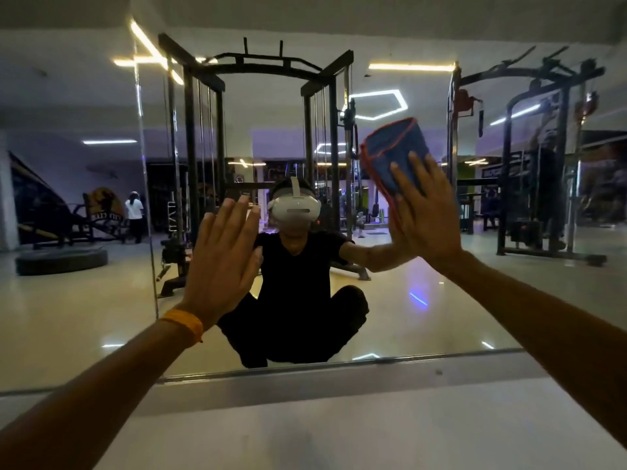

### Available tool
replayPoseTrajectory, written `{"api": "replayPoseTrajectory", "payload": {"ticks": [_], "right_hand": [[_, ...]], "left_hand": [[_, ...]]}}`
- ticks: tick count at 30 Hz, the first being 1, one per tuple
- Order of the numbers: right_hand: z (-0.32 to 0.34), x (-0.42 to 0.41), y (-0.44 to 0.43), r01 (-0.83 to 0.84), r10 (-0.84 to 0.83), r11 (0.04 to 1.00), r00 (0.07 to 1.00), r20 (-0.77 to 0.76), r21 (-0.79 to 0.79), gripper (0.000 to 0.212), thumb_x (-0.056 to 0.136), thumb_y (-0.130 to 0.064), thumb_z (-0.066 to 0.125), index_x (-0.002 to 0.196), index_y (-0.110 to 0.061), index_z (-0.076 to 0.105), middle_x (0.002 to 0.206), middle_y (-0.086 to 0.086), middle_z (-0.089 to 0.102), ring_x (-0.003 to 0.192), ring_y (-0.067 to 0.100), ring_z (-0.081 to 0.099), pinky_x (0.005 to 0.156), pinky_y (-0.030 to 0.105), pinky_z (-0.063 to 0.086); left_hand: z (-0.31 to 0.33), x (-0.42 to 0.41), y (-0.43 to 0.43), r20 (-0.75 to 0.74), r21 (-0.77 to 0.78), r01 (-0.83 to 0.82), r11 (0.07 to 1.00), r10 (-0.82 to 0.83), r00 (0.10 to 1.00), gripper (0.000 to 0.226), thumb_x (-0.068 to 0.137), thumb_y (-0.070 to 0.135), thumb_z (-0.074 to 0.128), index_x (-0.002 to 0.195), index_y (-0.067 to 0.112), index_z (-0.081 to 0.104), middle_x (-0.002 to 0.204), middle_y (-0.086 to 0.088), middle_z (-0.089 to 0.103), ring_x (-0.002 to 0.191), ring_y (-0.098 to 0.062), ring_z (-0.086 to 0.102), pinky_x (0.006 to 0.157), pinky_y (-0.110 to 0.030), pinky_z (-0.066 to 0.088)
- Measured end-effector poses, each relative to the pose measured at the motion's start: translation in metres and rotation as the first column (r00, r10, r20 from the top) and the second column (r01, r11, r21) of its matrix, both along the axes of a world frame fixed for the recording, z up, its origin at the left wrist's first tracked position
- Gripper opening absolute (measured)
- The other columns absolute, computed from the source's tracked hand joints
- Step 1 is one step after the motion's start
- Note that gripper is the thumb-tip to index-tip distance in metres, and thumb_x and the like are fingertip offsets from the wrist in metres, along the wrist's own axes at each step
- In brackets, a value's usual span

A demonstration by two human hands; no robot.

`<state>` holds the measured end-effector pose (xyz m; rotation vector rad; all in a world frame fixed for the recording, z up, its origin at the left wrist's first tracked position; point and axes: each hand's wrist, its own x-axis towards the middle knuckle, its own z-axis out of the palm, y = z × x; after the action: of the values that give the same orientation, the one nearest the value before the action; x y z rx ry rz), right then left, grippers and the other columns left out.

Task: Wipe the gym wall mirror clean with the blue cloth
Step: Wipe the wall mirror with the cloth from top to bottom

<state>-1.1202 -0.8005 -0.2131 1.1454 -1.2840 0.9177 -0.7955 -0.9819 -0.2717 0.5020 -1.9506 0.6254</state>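
Note:
The wall mirror [424, 300] fills the view and reflects me squatting in front of it. My right hand [427, 212] lies flat against the glass at the upper right, pressing a folded blue cloth [393, 147] with red-orange stitched edges onto the mirror. The cloth sticks out above and to the left of my fingers. My left hand [224, 262] rests flat on the glass left of centre, fingers together, holding nothing. An orange band [185, 325] circles the left wrist.
The mirror's lower frame [305, 371] runs just above a pale floor strip [339, 429]. A vertical seam [146, 198] splits the panels at the left. Reflected are a black cable rack [258, 69], other gym machines [543, 164], a large tyre [61, 261] and a distant person [134, 215].

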Motion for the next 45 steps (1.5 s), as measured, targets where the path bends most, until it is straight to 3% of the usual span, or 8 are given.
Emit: {"api": "replayPoseTrajectory", "payload": {"ticks": [3, 7, 10, 16, 22, 30, 37, 45], "right_hand": [[-0.053, 0.037, -0.022, -0.075, 0.090, 0.993, 0.979, 0.182, -0.087, 0.054, 0.112, -0.044, 0.027, 0.162, -0.023, 0.026, 0.170, 0.011, 0.022, 0.158, 0.036, 0.013, 0.124, 0.063, 0.018], [-0.183, 0.068, -0.027, -0.014, 0.078, 0.944, 0.980, -0.182, 0.331, 0.052, 0.112, -0.039, 0.031, 0.162, -0.026, 0.028, 0.169, 0.011, 0.026, 0.158, 0.036, 0.016, 0.123, 0.059, 0.023], [-0.207, 0.029, 0.002, 0.097, 0.007, 0.928, 0.961, -0.278, 0.360, 0.050, 0.113, -0.038, 0.031, 0.160, -0.023, 0.034, 0.168, 0.011, 0.029, 0.157, 0.035, 0.021, 0.121, 0.056, 0.029], [-0.206, 0.053, -0.005, -0.004, 0.069, 0.991, 0.869, 0.489, -0.132, 0.055, 0.111, -0.036, 0.032, 0.164, -0.022, 0.024, 0.171, 0.006, 0.016, 0.159, 0.032, 0.009, 0.127, 0.057, 0.015], [-0.258, 0.058, -0.003, 0.003, 0.045, 0.925, 0.992, -0.117, 0.381, 0.051, 0.111, -0.032, 0.035, 0.161, -0.020, 0.032, 0.169, 0.010, 0.026, 0.157, 0.035, 0.019, 0.124, 0.054, 0.023], [-0.237, 0.043, 0.021, -0.091, 0.045, 0.990, 0.929, 0.368, 0.109, 0.055, 0.110, -0.031, 0.034, 0.163, -0.028, 0.020, 0.174, -0.005, 0.005, 0.160, 0.028, 0.003, 0.128, 0.053, 0.011], [-0.221, 0.036, 0.009, 0.034, 0.109, 0.875, 0.958, -0.265, 0.483, 0.055, 0.106, -0.026, 0.048, 0.159, -0.019, 0.037, 0.169, 0.008, 0.025, 0.158, 0.033, 0.017, 0.128, 0.048, 0.016], [-0.267, -0.004, 0.067, -0.045, -0.039, 0.953, 0.963, 0.267, 0.300, 0.057, 0.108, -0.030, 0.037, 0.164, -0.025, 0.023, 0.173, 0.002, 0.010, 0.160, 0.031, 0.006, 0.124, 0.061, 0.020]], "left_hand": [[-0.021, -0.004, 0.004, -0.043, 0.044, 0.016, 0.999, -0.014, 0.999, 0.069, 0.106, 0.041, 0.034, 0.165, 0.011, 0.014, 0.174, -0.011, 0.003, 0.161, -0.029, -0.002, 0.129, -0.059, 0.007], [-0.056, -0.014, 0.008, -0.098, 0.070, -0.005, 0.998, 0.012, 0.995, 0.070, 0.106, 0.038, 0.039, 0.165, 0.010, 0.016, 0.174, -0.012, 0.003, 0.161, -0.028, -0.002, 0.129, -0.057, 0.007], [-0.082, -0.015, 0.009, -0.101, 0.055, -0.005, 0.998, 0.010, 0.995, 0.071, 0.105, 0.035, 0.043, 0.165, 0.007, 0.016, 0.174, -0.013, 0.004, 0.161, -0.031, 0.001, 0.129, -0.057, 0.008], [-0.120, -0.013, 0.006, -0.084, 0.034, 0.034, 0.999, -0.031, 0.996, 0.071, 0.103, 0.035, 0.044, 0.164, 0.007, 0.018, 0.174, -0.014, 0.006, 0.160, -0.035, 0.006, 0.129, -0.058, 0.008], [-0.136, -0.007, 0.005, -0.016, 0.056, 0.034, 0.998, -0.033, 0.999, 0.071, 0.104, 0.038, 0.040, 0.164, 0.007, 0.016, 0.173, -0.016, 0.006, 0.160, -0.038, 0.008, 0.124, -0.067, 0.018], [-0.139, 0.000, 0.011, 0.008, 0.031, 0.048, 0.998, -0.048, 0.999, 0.071, 0.103, 0.034, 0.043, 0.163, 0.004, 0.020, 0.172, -0.019, 0.011, 0.159, -0.040, 0.009, 0.125, -0.065, 0.016], [-0.142, -0.004, 0.015, -0.008, 0.030, 0.020, 0.999, -0.019, 1.000, 0.072, 0.103, 0.035, 0.043, 0.162, 0.001, 0.021, 0.172, -0.021, 0.011, 0.160, -0.038, 0.008, 0.128, -0.059, 0.010], [-0.137, 0.003, 0.023, -0.001, 0.055, 0.093, 0.994, -0.093, 0.996, 0.068, 0.105, 0.034, 0.037, 0.162, 0.001, 0.020, 0.172, -0.019, 0.010, 0.160, -0.037, 0.007, 0.128, -0.060, 0.010]]}}
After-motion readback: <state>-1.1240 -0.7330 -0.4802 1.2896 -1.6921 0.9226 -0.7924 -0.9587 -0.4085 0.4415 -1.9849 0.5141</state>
